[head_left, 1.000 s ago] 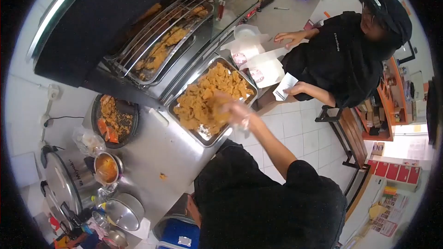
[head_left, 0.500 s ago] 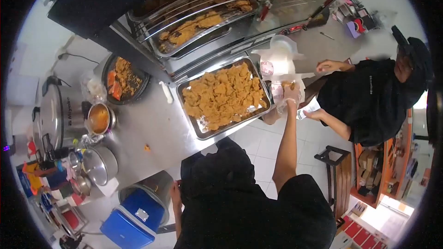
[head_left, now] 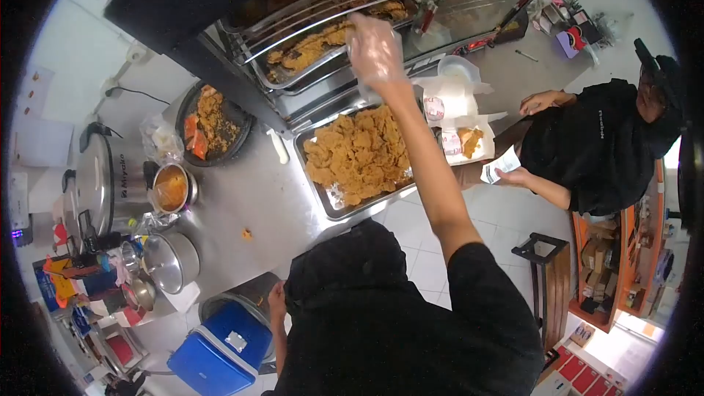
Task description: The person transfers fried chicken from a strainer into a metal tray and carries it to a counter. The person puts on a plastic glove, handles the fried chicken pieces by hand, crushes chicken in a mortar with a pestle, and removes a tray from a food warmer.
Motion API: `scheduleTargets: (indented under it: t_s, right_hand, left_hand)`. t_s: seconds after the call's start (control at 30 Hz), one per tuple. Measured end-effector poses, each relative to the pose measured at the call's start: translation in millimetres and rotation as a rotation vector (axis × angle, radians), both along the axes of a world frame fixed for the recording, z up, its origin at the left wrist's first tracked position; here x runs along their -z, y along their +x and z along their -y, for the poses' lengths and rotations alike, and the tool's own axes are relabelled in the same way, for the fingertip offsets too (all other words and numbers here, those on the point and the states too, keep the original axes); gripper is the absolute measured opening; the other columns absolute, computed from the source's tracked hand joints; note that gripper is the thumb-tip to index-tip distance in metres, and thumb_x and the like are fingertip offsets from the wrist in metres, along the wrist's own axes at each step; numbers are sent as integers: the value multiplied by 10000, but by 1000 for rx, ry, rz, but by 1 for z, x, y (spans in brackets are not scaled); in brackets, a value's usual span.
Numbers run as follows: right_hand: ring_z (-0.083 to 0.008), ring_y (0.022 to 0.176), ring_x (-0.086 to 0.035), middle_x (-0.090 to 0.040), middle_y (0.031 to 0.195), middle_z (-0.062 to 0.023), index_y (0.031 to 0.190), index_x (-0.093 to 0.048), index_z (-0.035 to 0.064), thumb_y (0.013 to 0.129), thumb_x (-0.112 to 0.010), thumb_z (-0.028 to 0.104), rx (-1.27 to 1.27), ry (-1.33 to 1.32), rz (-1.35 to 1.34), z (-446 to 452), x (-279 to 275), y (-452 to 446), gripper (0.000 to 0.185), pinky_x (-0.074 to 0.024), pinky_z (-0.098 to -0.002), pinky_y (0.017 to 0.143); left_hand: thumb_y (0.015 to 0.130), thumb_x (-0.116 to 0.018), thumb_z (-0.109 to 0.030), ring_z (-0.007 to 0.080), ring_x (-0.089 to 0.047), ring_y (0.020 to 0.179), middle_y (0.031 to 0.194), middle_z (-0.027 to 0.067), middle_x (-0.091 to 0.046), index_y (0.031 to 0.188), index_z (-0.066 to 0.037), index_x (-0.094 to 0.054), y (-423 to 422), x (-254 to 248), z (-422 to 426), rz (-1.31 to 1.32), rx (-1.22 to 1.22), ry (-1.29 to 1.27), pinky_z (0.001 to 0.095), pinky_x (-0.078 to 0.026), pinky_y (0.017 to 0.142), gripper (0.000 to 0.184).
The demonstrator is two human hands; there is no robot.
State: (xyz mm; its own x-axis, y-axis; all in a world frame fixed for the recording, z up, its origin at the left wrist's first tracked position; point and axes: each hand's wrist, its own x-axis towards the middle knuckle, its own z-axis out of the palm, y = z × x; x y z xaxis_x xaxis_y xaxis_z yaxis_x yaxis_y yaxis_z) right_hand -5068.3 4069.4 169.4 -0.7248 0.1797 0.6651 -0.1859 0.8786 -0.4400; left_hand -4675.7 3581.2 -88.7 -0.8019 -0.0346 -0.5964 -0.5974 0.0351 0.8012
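My right hand [head_left: 375, 51], in a clear plastic glove, reaches in at the warming cabinet's lower tray. Its fingers stretch toward the fried chicken [head_left: 315, 50] there, and no piece shows in them. Below my forearm lies a metal tray [head_left: 331, 210] heaped with small fried chicken pieces [head_left: 356, 150]. An open paper box [head_left: 456, 100] stands right of that tray, with a fried chicken piece [head_left: 469, 141] and a small printed packet [head_left: 434, 108] in it. My left hand [head_left: 276, 299] hangs low beside my body, its fingers partly hidden.
A co-worker [head_left: 594, 139] on the right holds a white printed packet [head_left: 500, 166]. Left on the steel counter [head_left: 242, 198] are a black pan [head_left: 242, 128] of crumbs, a bowl of orange sauce [head_left: 171, 189] and a lidded pot [head_left: 170, 262]. A blue-lidded bin [head_left: 213, 363] stands below.
My right hand has moved from the paper box up and left to the warming cabinet. The chicken piece now lies in the box. My left hand stays low.
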Motion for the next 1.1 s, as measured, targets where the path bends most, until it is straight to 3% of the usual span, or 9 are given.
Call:
scheduleTargets:
  t_s: [0.17, 0.47, 0.67, 0.73, 0.83, 0.9, 0.97, 1.03, 1.1]
  right_hand:
    - [-371, 1103, -573, -624, 1164, -204, 1167, -620, 52, 824, -589, 203, 26, 357, 696, -7, -1, -87, 376, -437, -470, 969]
    - [-298, 1382, -341, -356, 1503, -119, 1400, -458, 130, 862, -521, 361, -168, 237, 893, 28, 21, -133, 589, -332, -431, 1101]
    - [-313, 1320, -412, -413, 1455, -160, 1371, -467, 83, 848, -513, 453, -75, 423, 1074, 36, -28, -94, 642, -341, -382, 1094]
    - [-347, 1099, -571, -621, 1145, -236, 1093, -628, -5, 820, -606, 298, -154, 299, 838, 34, -23, -95, 408, -443, -443, 953]
    - [-386, 947, -596, -633, 908, -262, 933, -630, -46, 806, -638, 240, -187, 90, 521, 27, -12, -69, 313, -453, -486, 888]
    - [-403, 982, -586, -621, 932, -271, 970, -631, -39, 801, -658, 223, -209, 65, 149, 21, 8, -55, 312, -462, -480, 892]
    - [-389, 1007, -584, -607, 1090, -238, 1138, -575, -13, 784, -695, 188, -115, 142, 68, 21, 32, -51, 424, -440, -460, 929]
    - [-375, 1059, -574, -600, 1124, -224, 1178, -554, -12, 756, -737, 114, -158, 0, -256, 21, 34, -32, 477, -450, -439, 931]
    - [-347, 1109, -563, -594, 1162, -212, 1179, -551, -4, 746, -753, 70, -63, 51, -234, 26, 25, -9, 483, -451, -426, 945]
  left_hand:
    - [940, -550, -229, 314, -677, 915, 960, 244, -677, 1026, 5, -653, 39, 26, 38, -214, 273, -689, 397, -500, 775, 269]
    - [925, -548, -218, 350, -659, 949, 966, 260, -667, 1029, 7, -649, 115, 67, 55, 44, 377, -651, 417, -497, 797, 268]
    - [915, -546, -211, 374, -647, 972, 969, 271, -660, 1031, 9, -646, 147, 89, 50, 150, 333, -609, 430, -495, 811, 268]
    - [912, -546, -209, 383, -643, 979, 971, 275, -658, 1032, 9, -645, 155, 105, 52, 199, 332, -610, 434, -494, 816, 268]
    - [907, -545, -205, 395, -637, 990, 973, 280, -655, 1033, 10, -644, 154, 139, 70, 287, 398, -629, 441, -493, 823, 268]
    - [890, -523, -186, 401, -606, 1054, 1057, 267, -645, 1112, -1, -613, 93, 76, 69, 64, 485, -684, 472, -471, 883, 302]
    - [915, -578, -216, 425, -538, 1147, 1268, 241, -553, 1343, 9, -429, -28, -93, 15, -500, -88, -1292, 476, -415, 973, 505]
    - [997, -498, -198, 306, -572, 1051, 1179, 196, -566, 1386, 48, -305, -84, -182, 6, -562, -803, -1003, 396, -449, 936, 499]
    - [987, -513, -179, 249, -575, 979, 1081, 162, -591, 1313, 43, -389, -105, -206, 13, -754, -932, -1036, 355, -470, 869, 413]
